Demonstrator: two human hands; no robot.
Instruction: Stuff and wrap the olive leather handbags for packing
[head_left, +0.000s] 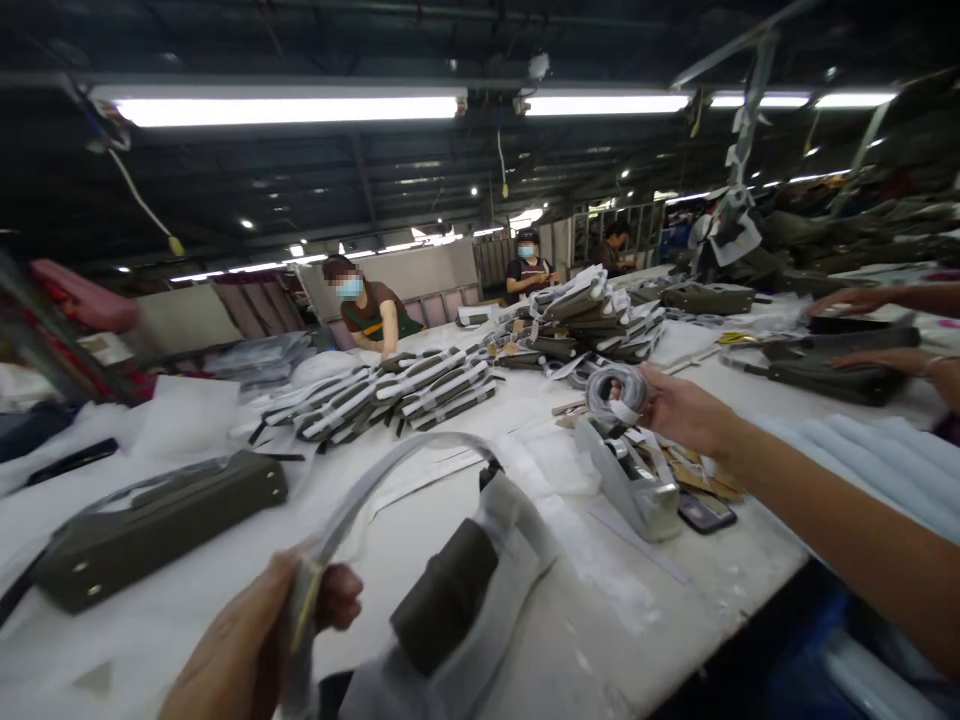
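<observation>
My left hand (pixel 255 620) is closed around the handle (pixel 360 490) of a dark olive handbag; clear plastic film wraps the handle, which arches up over the bag. The bag body (pixel 450 600) lies on the table partly covered in white wrapping and is cut off at the bottom edge. Across the table my right hand (pixel 690 410) grips a roll of clear tape (pixel 616 393), with fingertips showing through its hole. Right below the roll stands a grey tape dispenser (pixel 634 490); whether the two touch I cannot tell.
Another olive bag (pixel 165 530) lies at left. Piles of wrapped straps (pixel 397 395) and bag pieces (pixel 577 315) fill the table's middle and back. A phone (pixel 706 512) lies beside the dispenser. At right, a co-worker's hands (pixel 877 360) rest on an olive bag (pixel 825 365). People sit behind.
</observation>
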